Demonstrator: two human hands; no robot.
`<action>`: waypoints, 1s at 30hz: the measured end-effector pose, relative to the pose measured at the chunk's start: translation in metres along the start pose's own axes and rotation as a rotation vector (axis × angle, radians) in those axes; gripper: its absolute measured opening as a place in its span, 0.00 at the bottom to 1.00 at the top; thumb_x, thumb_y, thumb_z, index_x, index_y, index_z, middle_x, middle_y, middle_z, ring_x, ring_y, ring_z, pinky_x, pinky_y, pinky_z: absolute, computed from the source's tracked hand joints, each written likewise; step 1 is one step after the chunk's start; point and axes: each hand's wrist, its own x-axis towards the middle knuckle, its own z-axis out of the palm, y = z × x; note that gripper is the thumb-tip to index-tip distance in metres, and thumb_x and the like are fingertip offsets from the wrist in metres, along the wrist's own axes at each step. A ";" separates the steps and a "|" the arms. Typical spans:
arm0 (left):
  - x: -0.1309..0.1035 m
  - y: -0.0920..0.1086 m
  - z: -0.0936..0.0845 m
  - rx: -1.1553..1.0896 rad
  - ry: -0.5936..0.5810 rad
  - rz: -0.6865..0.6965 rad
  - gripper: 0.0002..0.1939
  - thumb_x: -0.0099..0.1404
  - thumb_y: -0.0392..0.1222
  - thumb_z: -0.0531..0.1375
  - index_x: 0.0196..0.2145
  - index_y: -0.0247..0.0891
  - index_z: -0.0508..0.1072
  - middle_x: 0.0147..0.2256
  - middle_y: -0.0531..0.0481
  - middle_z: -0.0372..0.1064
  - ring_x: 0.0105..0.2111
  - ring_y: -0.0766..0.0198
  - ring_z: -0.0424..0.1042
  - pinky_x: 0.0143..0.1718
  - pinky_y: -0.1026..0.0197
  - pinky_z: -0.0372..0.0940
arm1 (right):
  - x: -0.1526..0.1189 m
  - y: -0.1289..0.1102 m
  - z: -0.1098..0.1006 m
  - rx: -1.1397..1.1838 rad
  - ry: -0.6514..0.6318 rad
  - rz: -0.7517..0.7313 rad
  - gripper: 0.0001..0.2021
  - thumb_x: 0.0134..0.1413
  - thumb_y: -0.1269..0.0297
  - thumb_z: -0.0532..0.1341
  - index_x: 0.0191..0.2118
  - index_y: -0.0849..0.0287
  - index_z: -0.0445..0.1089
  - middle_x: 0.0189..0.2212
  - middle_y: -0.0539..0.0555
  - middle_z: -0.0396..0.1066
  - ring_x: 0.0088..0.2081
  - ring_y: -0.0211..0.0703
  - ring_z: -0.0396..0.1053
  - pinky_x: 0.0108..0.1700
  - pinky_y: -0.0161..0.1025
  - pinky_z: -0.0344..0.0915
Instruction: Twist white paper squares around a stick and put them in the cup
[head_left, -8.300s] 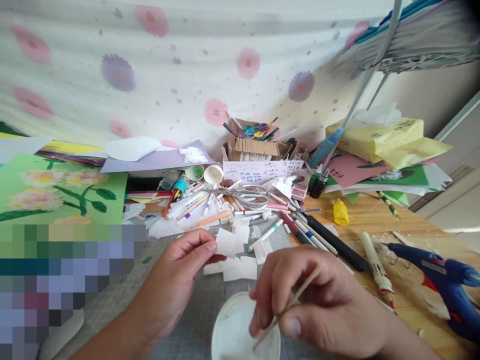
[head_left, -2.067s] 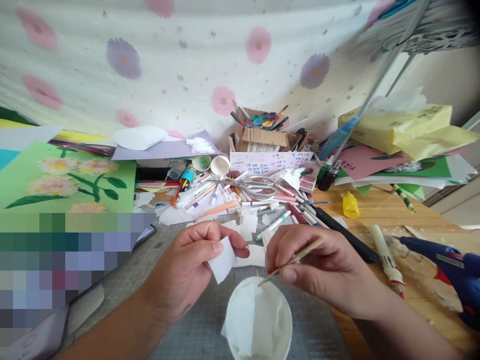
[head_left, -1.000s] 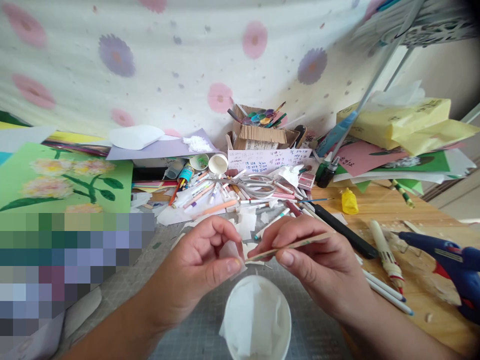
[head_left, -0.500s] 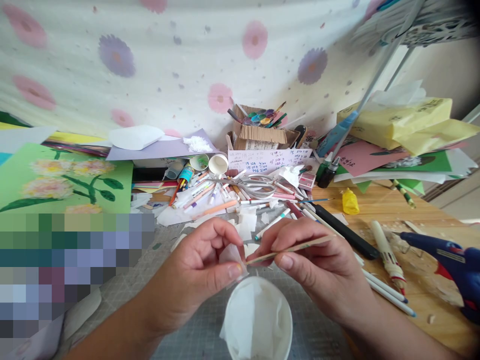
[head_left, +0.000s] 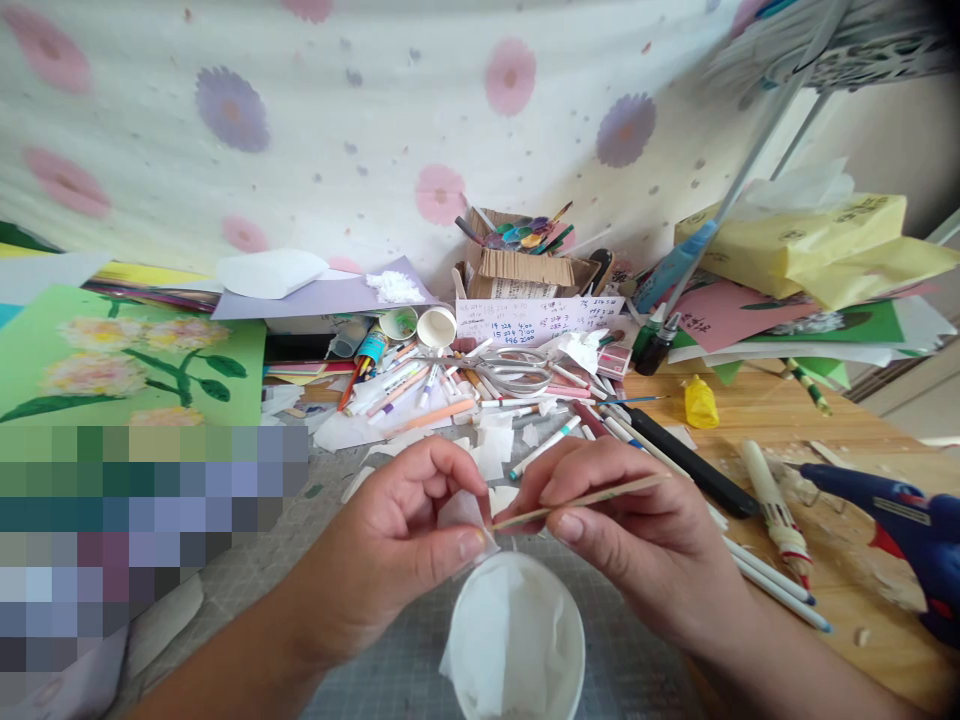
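Note:
Thumb and fingers of my left hand (head_left: 416, 520) pinch a small piece of thin white paper (head_left: 459, 512). My right hand (head_left: 622, 520) grips a flat wooden stick (head_left: 600, 494) between thumb and fingers. The stick's left end meets the paper near my left thumb; whether it also lies between the left fingers I cannot tell. Just below both hands stands a white paper cup (head_left: 576, 640), with sheets of thin white paper (head_left: 499, 630) inside, one hanging over its left rim.
Scissors (head_left: 517, 372) lie on a heap of markers behind my hands. To the right are a blue glue gun (head_left: 870, 495), a white pen (head_left: 776, 510) and a black stick-like tool (head_left: 694, 465). A green flower picture (head_left: 240, 350) lies left. Paper scraps (head_left: 491, 445) litter the grey mat (head_left: 375, 640).
Almost nothing differs. My hands keep the same hold on the paper and the stick, with only a very slight shift of the stick.

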 end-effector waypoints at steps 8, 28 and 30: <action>-0.001 0.001 0.000 -0.026 -0.017 -0.030 0.08 0.63 0.36 0.72 0.37 0.41 0.77 0.30 0.57 0.74 0.28 0.72 0.67 0.30 0.71 0.61 | 0.000 -0.001 0.001 -0.034 0.001 -0.026 0.01 0.64 0.65 0.68 0.39 0.54 0.79 0.34 0.54 0.81 0.36 0.42 0.78 0.39 0.37 0.77; -0.001 0.001 -0.002 0.031 0.006 -0.064 0.08 0.61 0.36 0.71 0.37 0.41 0.76 0.29 0.56 0.73 0.28 0.69 0.67 0.30 0.68 0.61 | 0.000 0.000 0.000 -0.039 -0.007 -0.025 0.01 0.64 0.65 0.68 0.40 0.53 0.79 0.35 0.54 0.81 0.37 0.43 0.79 0.39 0.39 0.77; -0.001 0.001 -0.002 0.040 0.015 -0.068 0.08 0.61 0.35 0.71 0.37 0.41 0.76 0.29 0.56 0.73 0.28 0.68 0.67 0.30 0.68 0.61 | 0.000 0.000 -0.001 -0.049 -0.015 -0.029 0.01 0.64 0.65 0.68 0.40 0.53 0.79 0.35 0.54 0.81 0.36 0.43 0.79 0.38 0.39 0.77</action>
